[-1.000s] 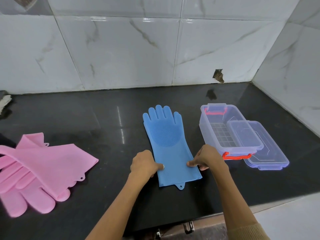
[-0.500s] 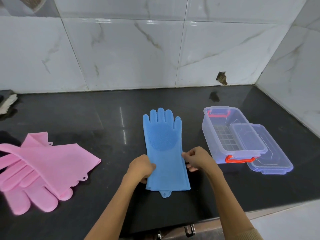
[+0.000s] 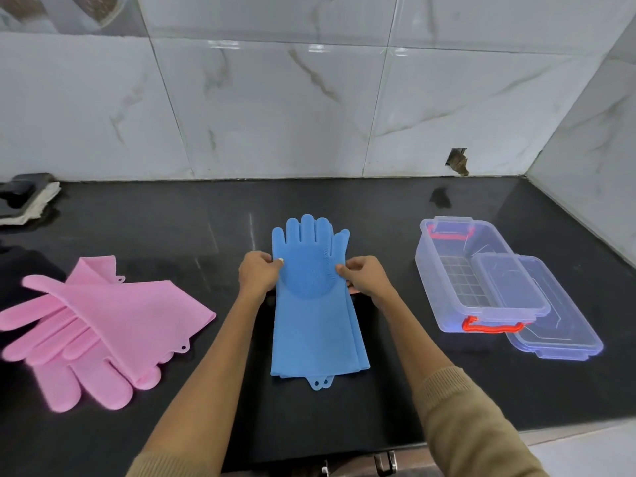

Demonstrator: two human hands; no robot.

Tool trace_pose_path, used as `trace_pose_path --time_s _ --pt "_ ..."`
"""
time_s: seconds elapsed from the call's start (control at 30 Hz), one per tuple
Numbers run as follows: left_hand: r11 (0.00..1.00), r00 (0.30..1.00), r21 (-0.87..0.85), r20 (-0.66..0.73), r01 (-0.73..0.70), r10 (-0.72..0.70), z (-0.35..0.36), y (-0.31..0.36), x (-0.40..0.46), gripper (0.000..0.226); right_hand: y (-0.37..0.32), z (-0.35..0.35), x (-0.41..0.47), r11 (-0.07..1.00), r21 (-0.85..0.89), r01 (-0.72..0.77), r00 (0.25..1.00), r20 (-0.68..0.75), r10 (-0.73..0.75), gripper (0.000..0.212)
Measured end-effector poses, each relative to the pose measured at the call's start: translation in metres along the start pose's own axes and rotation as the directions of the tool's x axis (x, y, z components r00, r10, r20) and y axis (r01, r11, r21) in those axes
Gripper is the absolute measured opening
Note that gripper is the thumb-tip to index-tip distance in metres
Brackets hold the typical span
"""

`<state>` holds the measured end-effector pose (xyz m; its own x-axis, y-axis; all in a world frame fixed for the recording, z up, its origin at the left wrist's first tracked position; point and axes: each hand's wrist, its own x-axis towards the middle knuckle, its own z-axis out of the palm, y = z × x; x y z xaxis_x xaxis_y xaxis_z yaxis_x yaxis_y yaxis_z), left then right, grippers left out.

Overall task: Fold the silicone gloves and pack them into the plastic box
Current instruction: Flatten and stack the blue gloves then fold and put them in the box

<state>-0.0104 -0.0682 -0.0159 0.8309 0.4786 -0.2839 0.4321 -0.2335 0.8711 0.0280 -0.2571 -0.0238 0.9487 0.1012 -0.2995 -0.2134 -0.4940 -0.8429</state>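
Note:
Two blue silicone gloves (image 3: pixel 315 315) lie stacked flat on the black counter (image 3: pixel 172 228), fingers pointing to the wall, cuffs toward me. My left hand (image 3: pixel 258 277) pinches the stack's left edge at palm height. My right hand (image 3: pixel 362 277) pinches the right edge at the same height. The clear plastic box (image 3: pixel 444 270) with red handles stands open to the right, and its clear lid (image 3: pixel 564 325) leans on the box's near right rim. A pair of pink silicone gloves (image 3: pixel 99 321) lies in a loose heap at the left.
White marble-look tiled walls close the counter at the back and right. A grey-white cloth (image 3: pixel 27 201) lies at the far left by the wall. The counter's front edge runs just below my forearms.
Both hands have slid up the blue gloves from the cuff end to the palm area, still holding either edge. The gloves now lie straighter, and the camera has moved closer.

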Motion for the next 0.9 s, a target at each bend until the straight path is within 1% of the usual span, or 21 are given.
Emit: trace_pose_path --time_s 0.03,0.1,0.13,0.2,0.23,0.3,0.33,0.4,0.47,0.53,0.67,0.8,0.9 --pt "0.999 0.999 -0.028 -0.013 0.033 -0.033 0.002 -0.001 0.006 0.025 -0.001 -0.001 0.002 1.000 0.017 -0.005 1.000 0.013 0.005 0.025" --pt "0.993 0.995 -0.062 0.016 0.096 -0.095 0.005 0.000 0.010 0.017 -0.002 -0.002 0.003 0.997 0.072 -0.020 1.000 0.026 0.018 0.029" --pt "0.993 0.993 -0.050 0.052 0.109 -0.106 0.007 0.002 0.011 0.017 -0.001 -0.002 0.005 0.994 0.107 -0.031 0.999 0.021 0.029 0.031" --pt "0.995 0.984 0.038 0.146 0.093 -0.098 0.011 0.007 0.008 0.025 0.001 -0.001 0.010 0.989 0.140 -0.045 0.999 -0.024 0.049 0.033" --pt "0.994 0.977 0.075 0.195 0.078 -0.092 0.013 0.011 0.005 0.029 0.001 0.000 0.012 0.992 0.124 -0.038 0.997 -0.061 0.046 0.031" --pt "0.991 0.963 0.115 0.254 0.063 -0.091 0.018 0.013 0.003 0.041 0.002 0.002 0.015 0.999 0.032 -0.005 0.990 -0.142 0.009 0.022" --pt "0.988 0.961 0.141 0.257 0.067 -0.102 0.020 0.013 0.002 0.046 0.001 0.004 0.016 0.999 -0.032 0.008 0.986 -0.168 -0.013 0.019" --pt "0.979 0.965 0.182 0.227 0.091 -0.132 0.025 0.011 0.003 0.054 -0.002 0.007 0.017 0.988 -0.154 0.019 0.982 -0.180 -0.047 0.018" --pt "0.970 0.973 0.226 0.190 0.090 -0.134 0.029 0.010 0.003 0.056 -0.006 0.008 0.018 0.974 -0.225 0.023 0.983 -0.170 -0.063 0.020" --pt "0.962 0.981 0.265 0.165 0.059 -0.105 0.032 0.009 0.004 0.054 -0.008 0.008 0.021 0.965 -0.262 0.026 0.985 -0.160 -0.070 0.019" --pt "0.950 0.984 0.312 0.160 0.019 -0.073 0.036 0.007 0.006 0.050 -0.008 0.005 0.026 0.942 -0.333 0.042 0.989 -0.121 -0.087 0.016" --pt "0.935 0.987 0.354 0.156 -0.021 -0.037 0.035 0.006 0.006 0.046 -0.010 0.003 0.028 0.937 -0.347 0.042 0.994 -0.078 -0.074 0.022" --pt "0.907 0.989 0.414 0.149 -0.078 0.018 0.033 0.004 0.009 0.039 -0.013 0.003 0.028 0.932 -0.360 0.033 0.999 -0.019 -0.043 0.020"
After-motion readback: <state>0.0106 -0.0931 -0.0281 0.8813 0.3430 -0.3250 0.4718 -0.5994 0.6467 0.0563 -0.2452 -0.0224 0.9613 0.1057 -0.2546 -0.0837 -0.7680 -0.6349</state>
